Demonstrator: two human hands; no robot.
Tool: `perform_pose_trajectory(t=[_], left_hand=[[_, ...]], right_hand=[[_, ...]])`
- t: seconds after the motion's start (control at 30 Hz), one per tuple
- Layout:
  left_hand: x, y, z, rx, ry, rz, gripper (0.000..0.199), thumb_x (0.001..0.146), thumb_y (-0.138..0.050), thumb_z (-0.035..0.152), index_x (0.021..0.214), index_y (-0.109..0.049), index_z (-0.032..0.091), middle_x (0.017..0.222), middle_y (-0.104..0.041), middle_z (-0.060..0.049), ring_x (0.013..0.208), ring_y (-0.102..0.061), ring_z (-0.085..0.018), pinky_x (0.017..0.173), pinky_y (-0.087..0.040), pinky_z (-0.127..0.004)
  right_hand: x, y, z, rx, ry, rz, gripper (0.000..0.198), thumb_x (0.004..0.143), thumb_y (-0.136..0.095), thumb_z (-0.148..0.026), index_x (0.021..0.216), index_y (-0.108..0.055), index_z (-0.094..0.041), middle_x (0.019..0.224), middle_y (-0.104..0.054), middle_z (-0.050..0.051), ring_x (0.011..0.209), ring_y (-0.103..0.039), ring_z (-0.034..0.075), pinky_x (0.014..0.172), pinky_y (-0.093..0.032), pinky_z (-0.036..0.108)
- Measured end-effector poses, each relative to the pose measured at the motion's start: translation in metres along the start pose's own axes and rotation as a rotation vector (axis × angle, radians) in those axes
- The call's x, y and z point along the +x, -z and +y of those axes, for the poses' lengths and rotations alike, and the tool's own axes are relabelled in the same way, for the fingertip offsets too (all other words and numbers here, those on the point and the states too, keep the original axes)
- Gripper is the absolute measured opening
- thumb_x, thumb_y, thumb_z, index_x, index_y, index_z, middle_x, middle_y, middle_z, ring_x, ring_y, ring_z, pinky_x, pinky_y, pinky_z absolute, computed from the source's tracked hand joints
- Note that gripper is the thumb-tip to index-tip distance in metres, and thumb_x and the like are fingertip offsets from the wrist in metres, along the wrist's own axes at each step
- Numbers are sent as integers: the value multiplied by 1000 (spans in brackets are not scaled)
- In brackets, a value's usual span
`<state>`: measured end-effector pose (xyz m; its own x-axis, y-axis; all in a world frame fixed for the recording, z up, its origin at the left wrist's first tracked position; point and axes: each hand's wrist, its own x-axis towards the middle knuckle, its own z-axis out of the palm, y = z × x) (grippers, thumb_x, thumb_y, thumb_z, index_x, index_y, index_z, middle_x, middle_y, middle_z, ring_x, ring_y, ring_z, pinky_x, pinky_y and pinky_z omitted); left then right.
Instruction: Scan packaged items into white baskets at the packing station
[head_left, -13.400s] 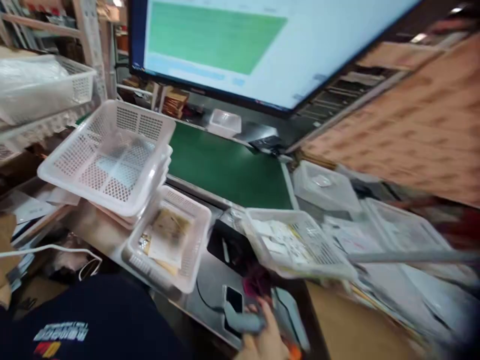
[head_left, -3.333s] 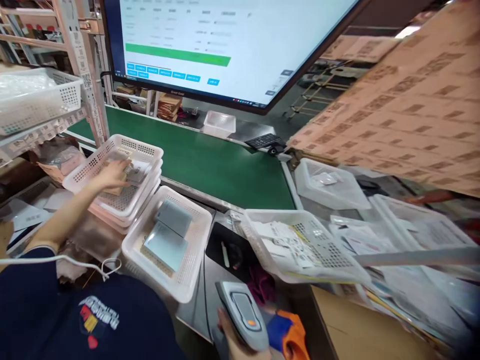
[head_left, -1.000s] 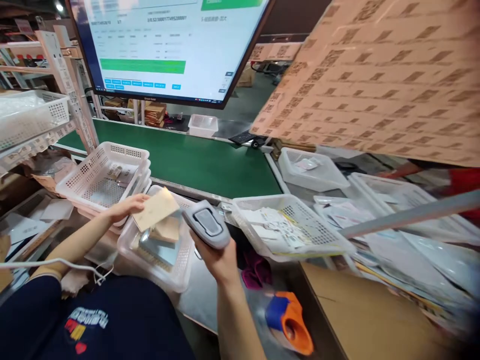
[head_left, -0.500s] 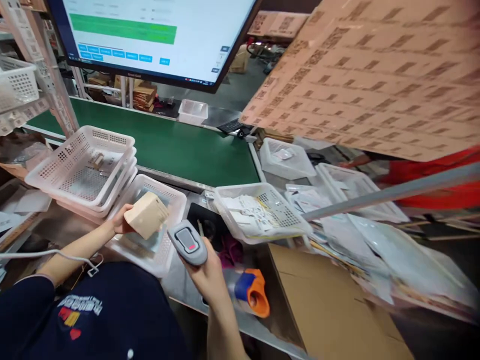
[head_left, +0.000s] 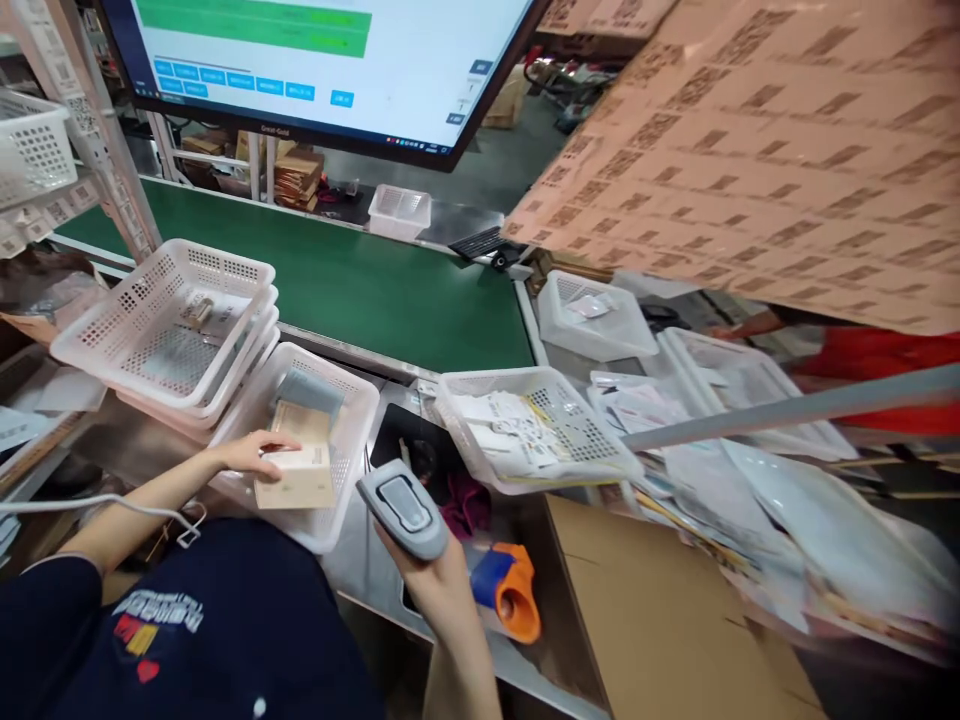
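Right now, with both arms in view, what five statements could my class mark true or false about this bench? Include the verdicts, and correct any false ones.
1. The left grip holds a box. True.
2. The right grip holds a scanner. True.
3. The scanner touches the box. False: they are apart.
4. The belt is red. False: the belt is green.
5. The screen shows green bands. True.

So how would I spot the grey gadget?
Find the green belt below the monitor. On its near side, between the basket of boxes and the orange-blue tool, the person's right grip holds the gadget. Unlike both, it's grey and rounded.
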<state>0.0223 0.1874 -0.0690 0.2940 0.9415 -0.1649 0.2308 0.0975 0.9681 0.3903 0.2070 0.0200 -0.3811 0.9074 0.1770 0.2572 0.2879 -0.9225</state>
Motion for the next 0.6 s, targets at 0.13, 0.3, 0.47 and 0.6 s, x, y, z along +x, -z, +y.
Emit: perform_pose_trajectory(t=[0.13, 0.3, 0.47, 0.6], left_hand=[[20, -6, 0, 661, -192, -33, 81, 66, -93, 40, 142, -77, 17, 165, -51, -27, 153, -44, -53, 131, -26, -67], [17, 10, 42, 840, -290, 52, 66, 84, -74, 22, 150, -72, 18, 176, -39, -21, 164, -33, -48, 135, -16, -69], [12, 115, 125, 582, -306, 513, 43, 92, -71, 28, 134, -80, 23, 138, -74, -13, 132, -65, -38, 128, -38, -49], [32, 207, 143, 321, -24, 969, 24, 74, -82, 13, 97, -75, 14, 140, -68, -20, 152, -44, -42, 135, -18, -50]], right_hand=[[-9, 2, 20, 19, -88, 104, 52, 88, -87, -50, 129, -77, -19, 121, -81, 17, 115, -78, 38, 106, -64, 58], [-11, 3, 17, 34, -174, 170, 50, 78, -92, -52, 112, -80, -17, 101, -82, 13, 96, -80, 38, 87, -70, 50], [-9, 8, 4, 1, -250, 289, 44, 74, -91, -59, 95, -79, -23, 87, -78, 10, 85, -77, 37, 81, -68, 49], [-6, 3, -4, 51, -261, 328, 42, 68, -94, -58, 85, -76, -24, 76, -73, 7, 72, -72, 32, 80, -68, 49]])
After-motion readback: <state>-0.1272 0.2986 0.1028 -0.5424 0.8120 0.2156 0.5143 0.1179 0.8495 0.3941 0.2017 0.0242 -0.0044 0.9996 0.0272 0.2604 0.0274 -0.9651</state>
